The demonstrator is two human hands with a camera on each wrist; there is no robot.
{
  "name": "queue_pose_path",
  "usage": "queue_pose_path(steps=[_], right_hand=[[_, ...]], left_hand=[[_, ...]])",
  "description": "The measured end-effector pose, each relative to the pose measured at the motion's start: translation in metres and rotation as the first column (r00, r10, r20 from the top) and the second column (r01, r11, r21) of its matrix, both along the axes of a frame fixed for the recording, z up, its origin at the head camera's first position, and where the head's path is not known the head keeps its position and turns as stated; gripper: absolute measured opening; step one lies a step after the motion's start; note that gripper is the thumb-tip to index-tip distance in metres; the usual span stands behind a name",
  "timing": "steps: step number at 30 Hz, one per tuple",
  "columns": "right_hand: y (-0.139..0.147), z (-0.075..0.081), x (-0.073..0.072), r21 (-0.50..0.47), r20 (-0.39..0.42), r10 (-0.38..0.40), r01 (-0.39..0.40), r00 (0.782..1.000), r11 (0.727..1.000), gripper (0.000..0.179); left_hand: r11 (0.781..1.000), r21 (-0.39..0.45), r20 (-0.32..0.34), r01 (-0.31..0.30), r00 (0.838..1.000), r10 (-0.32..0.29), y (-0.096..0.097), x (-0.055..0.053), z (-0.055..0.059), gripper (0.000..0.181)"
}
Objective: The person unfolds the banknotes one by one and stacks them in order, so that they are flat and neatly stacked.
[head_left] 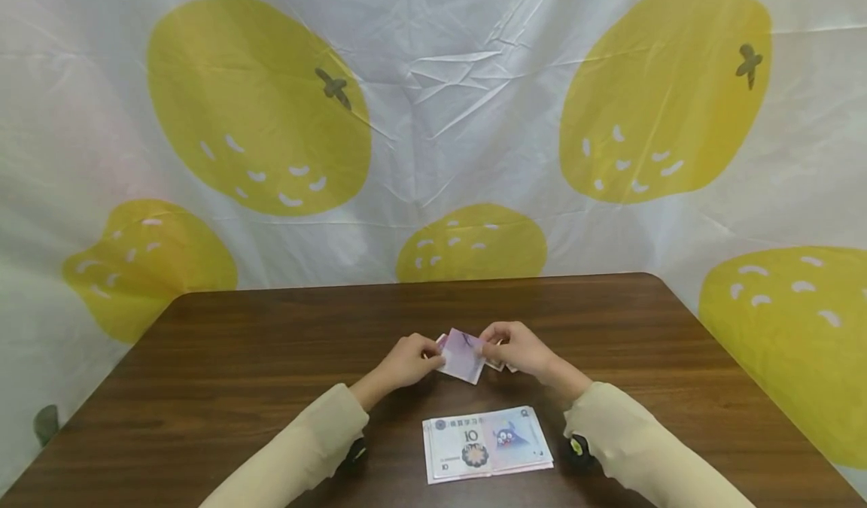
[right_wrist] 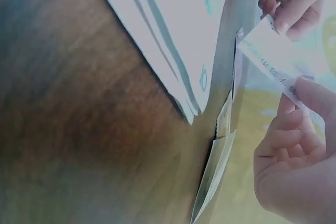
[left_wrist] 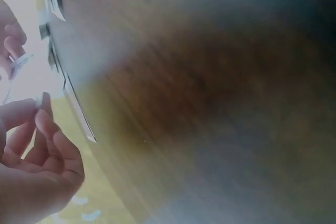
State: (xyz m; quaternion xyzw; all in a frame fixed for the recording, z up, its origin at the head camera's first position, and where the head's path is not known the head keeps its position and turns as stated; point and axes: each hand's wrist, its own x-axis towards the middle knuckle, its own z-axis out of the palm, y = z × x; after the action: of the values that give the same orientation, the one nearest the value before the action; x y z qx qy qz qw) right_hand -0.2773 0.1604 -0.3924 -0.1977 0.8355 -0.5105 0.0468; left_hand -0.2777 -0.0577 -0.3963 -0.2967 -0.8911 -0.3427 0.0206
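Both hands hold a small purple folded banknote (head_left: pixel 462 359) over the middle of the table. My left hand (head_left: pixel 405 361) pinches its left edge between thumb and fingers. On the other side, my right hand (head_left: pixel 520 350) pinches the right edge. In the right wrist view the same note (right_wrist: pixel 273 56) is tilted between the two hands, with dark print along one edge. More folded paper pieces (right_wrist: pixel 214 171) lie on the table beneath and beyond the hands, partly hidden by them in the head view. The left wrist view is washed out around the note.
A stack of play banknotes (head_left: pixel 488 448), the top one marked 10 with a blue cartoon figure, lies nearer the body between the forearms. The brown wooden table (head_left: pixel 271 350) ends at a white curtain (head_left: pixel 467 154) printed with yellow fruit.
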Motion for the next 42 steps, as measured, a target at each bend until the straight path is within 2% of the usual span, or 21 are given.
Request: queue_pose_path(steps=[3,7,12,16,22,24,28,30,33,35,36,42], right_hand=[[0.001,0.001,0.0,-0.047,0.034,-0.035,0.037,0.999,0.998,0.015],[0.002,0.006,0.004,-0.115,0.099,-0.079,0.09,0.992,0.989,0.018],[0.002,0.024,0.018,-0.177,0.135,-0.067,0.09,0.989,0.98,0.019],[0.001,0.034,0.027,-0.19,0.139,-0.064,0.09,0.988,0.978,0.018],[0.008,0.012,0.015,-0.222,0.146,-0.083,0.114,0.986,0.968,0.023],[0.01,0.006,0.012,-0.221,0.142,-0.088,0.118,0.986,0.968,0.024],[0.012,0.003,0.014,-0.211,0.143,-0.094,0.123,0.985,0.97,0.023],[0.012,0.003,0.016,-0.21,0.147,-0.091,0.121,0.985,0.97,0.022],[0.012,0.002,0.017,-0.213,0.154,-0.08,0.112,0.985,0.971,0.022],[0.012,0.002,0.016,-0.214,0.152,-0.076,0.108,0.985,0.971,0.022],[0.012,0.002,0.016,-0.216,0.153,-0.074,0.107,0.985,0.971,0.022],[0.013,0.008,0.019,-0.228,0.137,-0.026,0.057,0.99,0.972,0.02]], left_hand=[[0.996,0.091,0.045,-0.002,0.999,-0.002,0.0,0.002,0.001,0.007],[0.976,0.216,0.143,-0.028,0.99,-0.003,0.002,0.005,0.003,0.008],[0.931,0.355,0.282,-0.081,0.959,-0.024,0.006,0.008,0.001,0.009],[0.888,0.448,0.349,-0.108,0.935,-0.062,0.009,0.012,0.003,0.009],[0.827,0.549,0.408,-0.12,0.902,-0.139,0.012,0.015,0.002,0.009],[0.81,0.574,0.42,-0.123,0.893,-0.162,0.013,0.014,-0.001,0.01],[0.79,0.598,0.451,-0.135,0.872,-0.191,0.014,0.016,-0.002,0.01],[0.779,0.609,0.473,-0.148,0.856,-0.207,0.015,0.016,-0.002,0.008],[0.772,0.614,0.5,-0.163,0.837,-0.221,0.016,0.017,-0.003,0.008],[0.776,0.608,0.506,-0.166,0.834,-0.218,0.016,0.017,-0.003,0.01],[0.78,0.603,0.505,-0.166,0.837,-0.212,0.016,0.016,-0.003,0.011],[0.826,0.534,0.464,-0.179,0.879,-0.11,0.013,0.017,0.002,0.018]])
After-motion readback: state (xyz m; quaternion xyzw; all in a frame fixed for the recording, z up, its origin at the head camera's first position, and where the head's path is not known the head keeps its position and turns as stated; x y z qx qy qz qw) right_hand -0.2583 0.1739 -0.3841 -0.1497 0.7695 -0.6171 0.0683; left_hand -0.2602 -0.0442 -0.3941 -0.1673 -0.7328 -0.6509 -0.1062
